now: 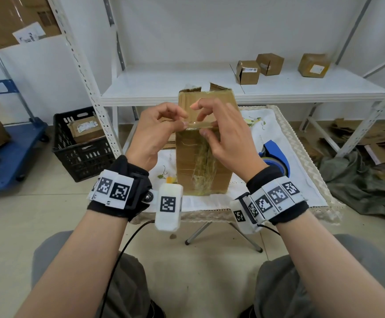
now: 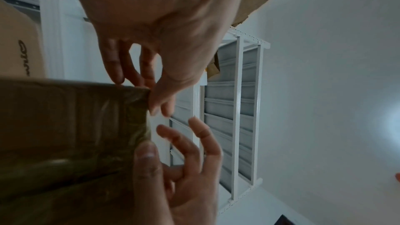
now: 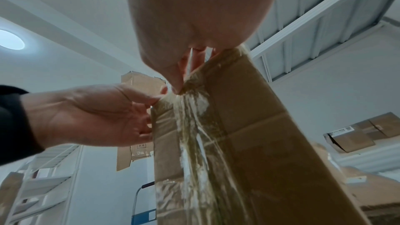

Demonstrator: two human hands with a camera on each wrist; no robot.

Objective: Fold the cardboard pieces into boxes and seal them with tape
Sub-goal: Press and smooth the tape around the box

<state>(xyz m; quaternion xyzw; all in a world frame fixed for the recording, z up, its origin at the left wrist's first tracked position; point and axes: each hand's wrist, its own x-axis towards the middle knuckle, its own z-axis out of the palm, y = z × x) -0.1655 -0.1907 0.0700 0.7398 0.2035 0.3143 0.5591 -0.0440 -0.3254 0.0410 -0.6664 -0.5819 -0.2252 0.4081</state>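
Note:
A tall brown cardboard box (image 1: 200,171) stands on end on the small cloth-covered table (image 1: 290,180). Old clear tape (image 3: 194,126) runs down its near face. At the upper edge of that face, a strip of clear tape (image 1: 198,125) lies between both hands. My left hand (image 1: 185,123) pinches the strip's left end between thumb and forefinger at the box edge (image 2: 149,102). My right hand (image 1: 203,125) presses its thumb (image 2: 147,153) on the taped face, its other fingers spread and lifted off the cardboard. The box's top flaps (image 1: 219,87) stick up behind.
A blue tape dispenser (image 1: 276,157) lies on the table right of the box. The white shelf (image 1: 186,88) behind holds three small boxes (image 1: 247,72). A black crate (image 1: 81,143) and blue cart (image 1: 14,154) stand at left; flattened cardboard (image 1: 370,138) lies on the floor at right.

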